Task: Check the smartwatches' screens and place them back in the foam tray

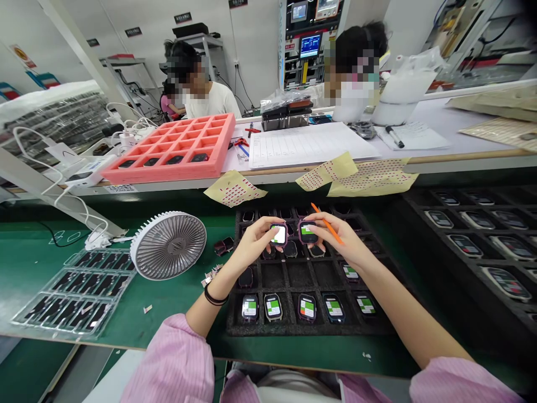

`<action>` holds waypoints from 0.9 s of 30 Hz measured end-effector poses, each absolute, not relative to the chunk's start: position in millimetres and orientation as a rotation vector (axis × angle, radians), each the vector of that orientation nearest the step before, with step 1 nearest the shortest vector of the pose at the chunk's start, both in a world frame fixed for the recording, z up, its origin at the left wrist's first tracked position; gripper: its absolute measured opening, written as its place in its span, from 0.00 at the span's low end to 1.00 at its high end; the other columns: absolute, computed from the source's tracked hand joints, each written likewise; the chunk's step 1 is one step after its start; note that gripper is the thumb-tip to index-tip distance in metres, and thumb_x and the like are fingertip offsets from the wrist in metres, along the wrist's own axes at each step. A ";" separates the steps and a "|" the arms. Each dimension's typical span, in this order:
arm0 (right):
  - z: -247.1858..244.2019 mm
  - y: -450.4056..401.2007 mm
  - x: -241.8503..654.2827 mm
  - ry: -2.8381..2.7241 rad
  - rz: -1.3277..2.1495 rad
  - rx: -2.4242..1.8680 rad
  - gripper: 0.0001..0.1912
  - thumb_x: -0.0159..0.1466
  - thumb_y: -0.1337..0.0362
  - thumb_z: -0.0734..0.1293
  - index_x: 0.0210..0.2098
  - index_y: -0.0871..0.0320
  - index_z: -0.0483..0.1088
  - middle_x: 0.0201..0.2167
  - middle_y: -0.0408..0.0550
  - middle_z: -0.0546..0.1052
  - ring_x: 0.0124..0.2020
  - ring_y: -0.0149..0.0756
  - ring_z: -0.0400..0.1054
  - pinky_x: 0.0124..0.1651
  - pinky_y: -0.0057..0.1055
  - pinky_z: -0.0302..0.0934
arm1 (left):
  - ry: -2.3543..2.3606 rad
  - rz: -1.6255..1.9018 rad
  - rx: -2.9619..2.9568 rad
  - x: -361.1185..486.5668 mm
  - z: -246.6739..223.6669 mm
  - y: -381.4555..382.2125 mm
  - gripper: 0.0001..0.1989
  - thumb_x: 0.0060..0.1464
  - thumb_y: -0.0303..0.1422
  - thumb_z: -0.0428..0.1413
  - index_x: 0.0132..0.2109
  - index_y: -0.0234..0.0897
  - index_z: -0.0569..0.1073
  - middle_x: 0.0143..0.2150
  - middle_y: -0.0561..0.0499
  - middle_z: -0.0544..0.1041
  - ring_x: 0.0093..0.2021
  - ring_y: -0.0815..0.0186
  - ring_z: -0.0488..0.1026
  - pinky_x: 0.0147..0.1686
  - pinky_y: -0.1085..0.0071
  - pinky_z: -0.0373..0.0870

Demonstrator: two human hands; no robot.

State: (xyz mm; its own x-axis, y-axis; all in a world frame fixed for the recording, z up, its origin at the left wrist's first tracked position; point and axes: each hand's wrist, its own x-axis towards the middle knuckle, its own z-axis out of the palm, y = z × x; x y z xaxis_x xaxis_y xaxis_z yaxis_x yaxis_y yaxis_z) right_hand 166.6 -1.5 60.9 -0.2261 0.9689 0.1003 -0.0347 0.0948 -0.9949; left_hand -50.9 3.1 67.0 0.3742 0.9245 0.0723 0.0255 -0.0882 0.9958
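Note:
My left hand (260,238) is closed on a smartwatch body (278,234) with a purple rim and a bright white screen. Close beside it, my right hand (335,232) grips a second smartwatch (307,232), its screen part green and part dark. An orange pen-like stick (327,224) also rests in the right hand, slanting across the fingers. Both watches are held above a black foam tray (272,275) with square compartments. In its front row, several watches such as this one (273,307) lie with lit green and white screens.
A round grey fan (170,246) stands left of the tray, near a clear plastic tray (29,316) of dark parts. Another black foam tray (436,263) of watches lies right. On the shelf are a pink foam tray (168,174) and paper sheets (310,145). Two people sit beyond.

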 end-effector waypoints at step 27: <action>58.6 -0.9 168.2 -1.513 1.395 -1.002 0.23 0.52 0.59 0.74 0.45 0.56 0.67 0.42 0.51 0.75 0.29 0.35 0.74 0.17 0.24 0.58 | 0.964 0.997 1.464 -52.6 63.4 4.6 0.22 0.49 0.36 0.63 0.49 0.37 0.68 0.43 0.48 0.74 0.30 0.71 0.75 0.20 0.81 0.63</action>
